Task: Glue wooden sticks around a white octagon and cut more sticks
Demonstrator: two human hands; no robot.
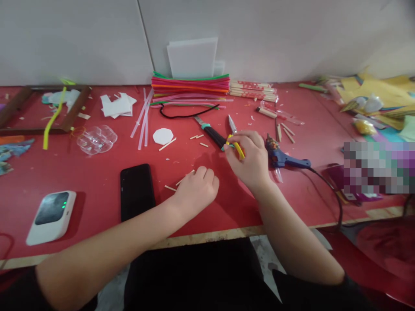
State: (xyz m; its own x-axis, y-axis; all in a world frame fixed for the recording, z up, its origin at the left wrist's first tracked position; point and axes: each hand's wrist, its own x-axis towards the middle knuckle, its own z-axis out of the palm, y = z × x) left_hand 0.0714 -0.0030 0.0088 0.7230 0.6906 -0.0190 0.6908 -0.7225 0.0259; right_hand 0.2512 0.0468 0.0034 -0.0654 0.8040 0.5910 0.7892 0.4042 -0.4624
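My right hand [251, 160] closes round the yellow handles of small pliers [232, 125], whose metal jaws point away from me. Beside them lies a utility knife [214, 136] with a black and teal handle. My left hand [198, 186] rests low over the red table with its fingers curled in; whatever they hold is hidden. Two thin wooden sticks [170, 188] show at its left side, partly behind the hand. Farther off are short cut stick pieces [203, 144], a longer stick [167, 144] and a white octagonal piece [163, 136].
A blue glue gun [288, 160] with a cord lies right of my right hand. A black phone [137, 190] and a white device [52, 216] are at left. Behind are coloured pipe cleaners [191, 84], packaged chopsticks [253, 89] and a brown frame [86, 93].
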